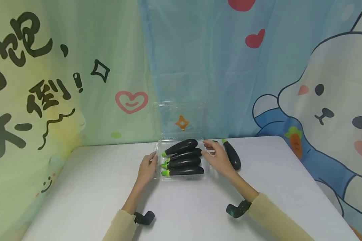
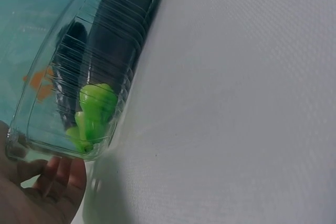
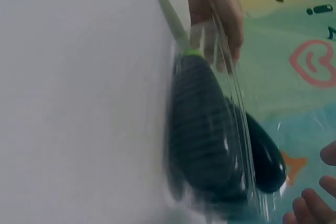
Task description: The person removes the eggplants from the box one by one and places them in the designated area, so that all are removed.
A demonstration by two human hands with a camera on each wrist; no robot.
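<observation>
- White desk point(image 1: 87, 204) carries one clear plastic box point(image 1: 184, 178), four glossy black, green-tipped eggplants point(image 1: 185, 163) inside.
- Left hand point(image 1: 147, 168) grips box's left edge, probably for steadiness.
- Right hand point(image 1: 219, 159), relaxed, holds nothing, beside box's right edge.

Four dark eggplants point(image 1: 185, 162) lie in a clear plastic box point(image 1: 181, 178) on a white desk point(image 1: 87, 190), lid point(image 1: 169, 117) upright behind; a person's left grip point(image 1: 146, 169) holds its left edge, right grip point(image 1: 219, 160) near its right edge, another eggplant point(image 1: 233, 155) farther right
</observation>
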